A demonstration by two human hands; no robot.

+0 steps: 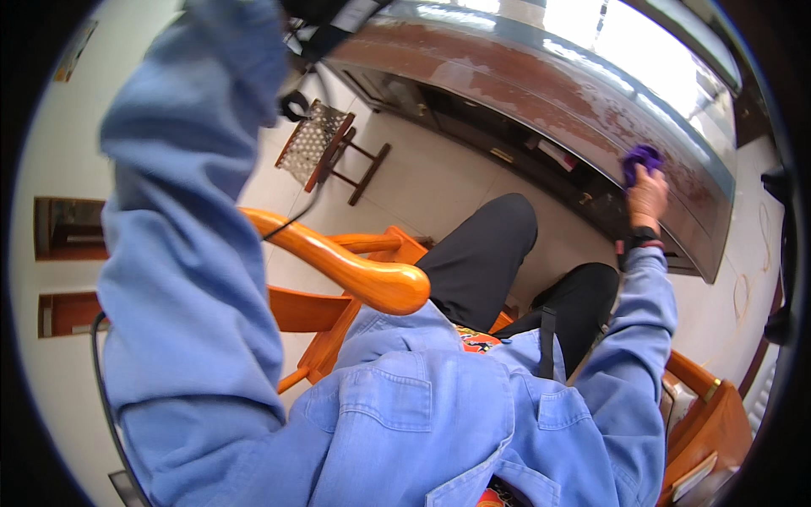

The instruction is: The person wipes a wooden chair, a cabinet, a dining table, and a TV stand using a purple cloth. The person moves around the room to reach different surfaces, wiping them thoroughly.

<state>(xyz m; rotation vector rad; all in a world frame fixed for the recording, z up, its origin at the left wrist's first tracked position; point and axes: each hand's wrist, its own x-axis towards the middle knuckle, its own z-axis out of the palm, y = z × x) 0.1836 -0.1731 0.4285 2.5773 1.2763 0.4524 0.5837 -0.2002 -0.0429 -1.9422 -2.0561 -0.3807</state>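
My right hand [649, 195] holds a bunched purple cloth [641, 163] against the worn brown top of a wooden desk [507, 76], near its right front edge. My fingers are closed over the cloth, and a black band [643, 237] circles that wrist. Raised at the upper left is my left arm in a blue denim sleeve [190, 272]. My left hand is out of view past the sleeve. Beside the raised sleeve, a blurred black object [339, 28] with a pale label and a cable [304, 212] overlaps the desk's far left end.
I sit in an orange-brown wooden armchair, its left armrest [355, 272] curving out before me. A folding stool [320, 146] with a dotted seat stands on the pale tiled floor [405, 165]. Brass-coloured handles [502, 154] line the desk's drawers. Bluish glass [633, 70] reflects bright light.
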